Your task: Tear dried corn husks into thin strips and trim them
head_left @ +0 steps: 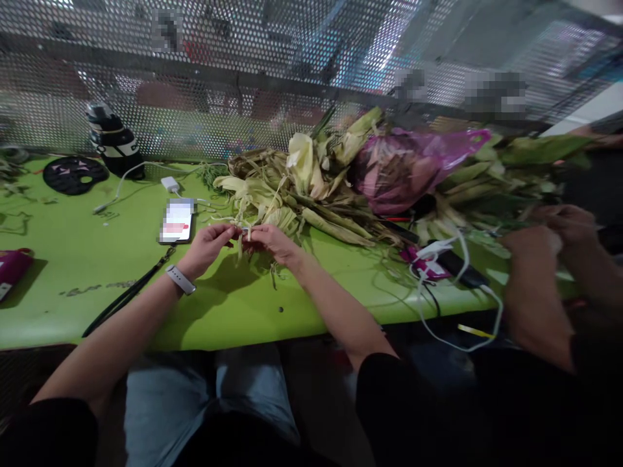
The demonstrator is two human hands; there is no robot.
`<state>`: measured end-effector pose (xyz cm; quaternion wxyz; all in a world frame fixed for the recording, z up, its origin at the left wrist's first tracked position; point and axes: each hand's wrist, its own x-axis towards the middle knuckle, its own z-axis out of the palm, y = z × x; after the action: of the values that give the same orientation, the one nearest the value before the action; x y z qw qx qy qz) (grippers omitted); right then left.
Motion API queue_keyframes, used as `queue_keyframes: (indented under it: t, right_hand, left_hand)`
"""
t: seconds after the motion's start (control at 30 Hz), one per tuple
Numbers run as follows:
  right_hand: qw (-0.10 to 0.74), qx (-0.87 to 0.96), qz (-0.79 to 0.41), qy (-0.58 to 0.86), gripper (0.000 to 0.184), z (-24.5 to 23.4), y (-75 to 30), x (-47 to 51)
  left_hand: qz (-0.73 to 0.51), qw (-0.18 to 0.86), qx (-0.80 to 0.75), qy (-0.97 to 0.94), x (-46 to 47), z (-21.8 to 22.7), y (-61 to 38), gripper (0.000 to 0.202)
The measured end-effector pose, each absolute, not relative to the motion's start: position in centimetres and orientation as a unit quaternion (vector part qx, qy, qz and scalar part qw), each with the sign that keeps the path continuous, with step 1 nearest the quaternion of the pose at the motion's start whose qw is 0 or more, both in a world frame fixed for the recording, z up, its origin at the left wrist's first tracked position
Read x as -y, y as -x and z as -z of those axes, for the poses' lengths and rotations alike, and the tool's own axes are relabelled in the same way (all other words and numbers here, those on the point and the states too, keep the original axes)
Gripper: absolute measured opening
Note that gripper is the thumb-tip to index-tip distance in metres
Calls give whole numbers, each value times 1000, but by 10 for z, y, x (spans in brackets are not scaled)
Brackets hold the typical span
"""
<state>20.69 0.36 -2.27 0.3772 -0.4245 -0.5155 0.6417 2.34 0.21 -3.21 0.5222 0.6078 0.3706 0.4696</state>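
Note:
Over the green table (160, 324), my left hand (213, 246) and my right hand (271, 242) meet, fingers pinched on a thin pale strip of corn husk (239, 246). The strip's short ends hang between my fingertips; its finer detail is too small to make out. A grey-banded watch (180, 279) is on my left wrist. Just behind my hands lies a heap of dried and pale green corn husks (335, 224). Close to my left hand is a phone (176, 220) with a lit screen and a dark wrist strap (131, 292).
A pink plastic bag (394, 168) rests on the husks. A black bottle (117, 146) and black mask (75, 175) stand back left. White cables (462, 256) loop over the table edge at right. Another person's hands (540, 240) work there. Perforated metal mesh (195, 97) rises behind.

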Motion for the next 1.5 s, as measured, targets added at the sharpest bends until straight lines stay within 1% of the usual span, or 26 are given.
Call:
queue_keyframes:
  t: [0.17, 0.27, 0.4, 0.5, 0.57, 0.63, 0.77, 0.87, 0.97, 1.1, 1.2, 1.27, 1.37, 1.5]
  right_hand:
    - [384, 490, -650, 435, 18, 23, -206, -3]
    - [388, 506, -643, 425, 18, 22, -206, -3]
    - [392, 533, -622, 419, 16, 20, -206, -2]
    - [383, 575, -585, 426, 12, 18, -207, 0]
    - [375, 611, -550, 428, 11, 17, -207, 1]
    - [381, 633, -520, 429, 11, 19, -208, 0]
    - [432, 629, -473, 441, 14, 26, -209, -5]
    - [459, 622, -438, 459, 18, 30, -208, -7]
    - [485, 622, -407, 462, 20, 30, -206, -3]
    - [511, 636, -363, 451, 22, 25, -203, 6]
    - [491, 679, -331, 434, 21, 24, -201, 10]
    - [479, 706, -305, 423, 20, 25, -199, 11]
    - [461, 723, -293, 422, 20, 30, -194, 10]
    - [436, 722, -331, 423, 22, 39, -187, 8]
  left_hand:
    - [-462, 489, -361, -646, -1, 26, -23, 22]
    - [-459, 476, -363, -657, 0, 23, -22, 22]
    - [-446, 462, -370, -671, -1, 23, -19, 21]
    - [-431, 452, -372, -687, -2, 23, -18, 19]
    - [-425, 466, -378, -677, -3, 23, -18, 17]
    - [-429, 507, -380, -644, -3, 22, -17, 16]
    - [-454, 591, -381, -547, -4, 23, -17, 15]
    - [-477, 599, -430, -478, -4, 24, -19, 12]
    - [-485, 570, -482, -456, -5, 24, -22, 14]
    - [-477, 542, -491, -487, -4, 22, -25, 18]
    - [-461, 538, -492, -506, 0, 21, -28, 16]
    - [-457, 514, -495, -531, 2, 22, -30, 13]
    - [-464, 451, -487, -587, 3, 27, -31, 10]
    - [-476, 354, -494, -636, -2, 37, -29, 9]
